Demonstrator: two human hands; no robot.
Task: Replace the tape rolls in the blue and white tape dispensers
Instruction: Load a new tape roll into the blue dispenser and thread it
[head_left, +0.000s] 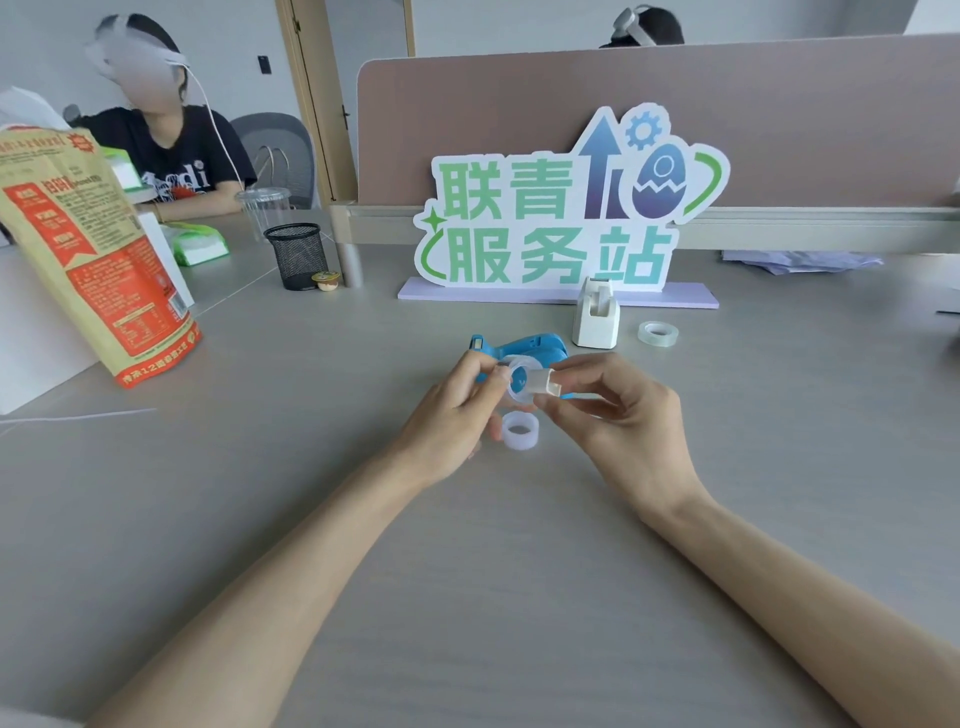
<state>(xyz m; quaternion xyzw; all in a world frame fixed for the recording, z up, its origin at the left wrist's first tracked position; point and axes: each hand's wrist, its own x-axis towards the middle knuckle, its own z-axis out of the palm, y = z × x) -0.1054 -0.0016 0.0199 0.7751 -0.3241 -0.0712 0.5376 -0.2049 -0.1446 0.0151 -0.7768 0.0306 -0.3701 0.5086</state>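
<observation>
A blue tape dispenser (535, 349) lies on the grey desk behind my hands. My left hand (457, 405) and my right hand (618, 410) together hold a clear tape roll (522, 383) just above the desk; the right fingertips pinch its white tab end (548, 384). A second whitish tape roll (519, 430) lies flat on the desk below my hands. The white tape dispenser (596, 318) stands upright behind the blue one. Another clear roll (658, 332) lies to the right of it.
A green and white sign (561, 218) stands at the back against a partition. A black mesh pen cup (298, 255) and a small cup are back left. A large orange paper bag (93, 249) stands at left. A person sits far left.
</observation>
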